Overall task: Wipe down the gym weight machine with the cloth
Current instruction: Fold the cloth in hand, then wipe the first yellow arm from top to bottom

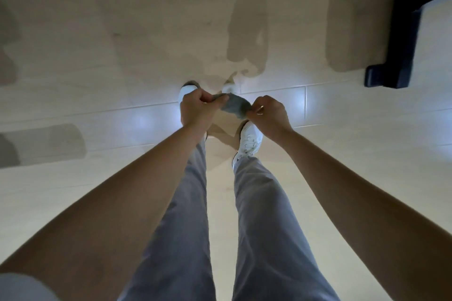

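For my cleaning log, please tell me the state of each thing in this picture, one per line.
Small grey-blue cloth: bunched, held in the air between both hands, touching no machine.
Left hand: fingers curled, gripping the cloth's left end.
Right hand: fingers pinching the cloth's right end.
Dark metal machine frame: standing on the floor at upper right, untouched.

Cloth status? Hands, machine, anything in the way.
Left hand and right hand both grip the grey cloth, held above the floor. Dark machine frame upper right, untouched. Nothing in the way.
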Demonstrator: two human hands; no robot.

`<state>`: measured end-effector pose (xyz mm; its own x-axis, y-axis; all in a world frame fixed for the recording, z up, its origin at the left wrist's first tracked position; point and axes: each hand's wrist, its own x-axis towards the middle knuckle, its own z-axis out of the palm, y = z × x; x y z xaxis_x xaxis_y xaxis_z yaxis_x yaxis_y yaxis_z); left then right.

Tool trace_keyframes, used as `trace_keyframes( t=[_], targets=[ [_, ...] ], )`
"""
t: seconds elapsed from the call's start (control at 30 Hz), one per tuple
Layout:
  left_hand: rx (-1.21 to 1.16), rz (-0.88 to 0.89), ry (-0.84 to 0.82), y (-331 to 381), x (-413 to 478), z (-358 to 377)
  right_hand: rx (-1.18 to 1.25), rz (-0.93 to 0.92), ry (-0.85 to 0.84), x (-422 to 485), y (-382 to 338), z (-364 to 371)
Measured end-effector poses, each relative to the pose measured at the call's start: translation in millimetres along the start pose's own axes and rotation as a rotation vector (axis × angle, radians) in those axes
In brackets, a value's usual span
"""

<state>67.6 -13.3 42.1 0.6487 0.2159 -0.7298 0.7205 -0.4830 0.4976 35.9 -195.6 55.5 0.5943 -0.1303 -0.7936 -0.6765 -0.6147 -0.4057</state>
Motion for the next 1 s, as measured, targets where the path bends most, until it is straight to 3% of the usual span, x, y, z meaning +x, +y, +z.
trace_keyframes(
  t=[0.17, 0.3, 0.47, 0.6, 0.7, 0.83, 1.0],
  targets=[
    [-0.004, 0.326, -0.21, 115.8, -67.4, -69.2, -0.085, -0.169, -0.084, -107.1, -57.0, -84.1],
    [0.075, 0.527, -0.39, 189.0, -124.0, -129.9, 0.115, -0.267, 0.145, -173.7, -111.0, -156.9],
    [0.187, 0.78, -0.382, 275.3, -194.5, -203.2, 0.198, -0.656, 0.223, -233.3, -195.5, -232.3],
    [0.25, 0.941, -0.357, 329.9, -240.9, -256.8, 0.07, -0.79, 0.17, -262.7, -253.0, -267.1],
    [0.244, 1.017, -0.351, 365.6, -264.9, -290.6, 0.036, -0.808, 0.11, -282.1, -284.1, -279.7],
    [0.253, 1.083, -0.32, 401.7, -275.2, -320.2, 0.179, -0.708, 0.065, -308.4, -303.4, -277.6],
    [0.23, 1.126, -0.354, 438.7, -270.4, -337.3, 0.303, -0.58, 0.134, -331.3, -313.0, -296.3]
  ],
)
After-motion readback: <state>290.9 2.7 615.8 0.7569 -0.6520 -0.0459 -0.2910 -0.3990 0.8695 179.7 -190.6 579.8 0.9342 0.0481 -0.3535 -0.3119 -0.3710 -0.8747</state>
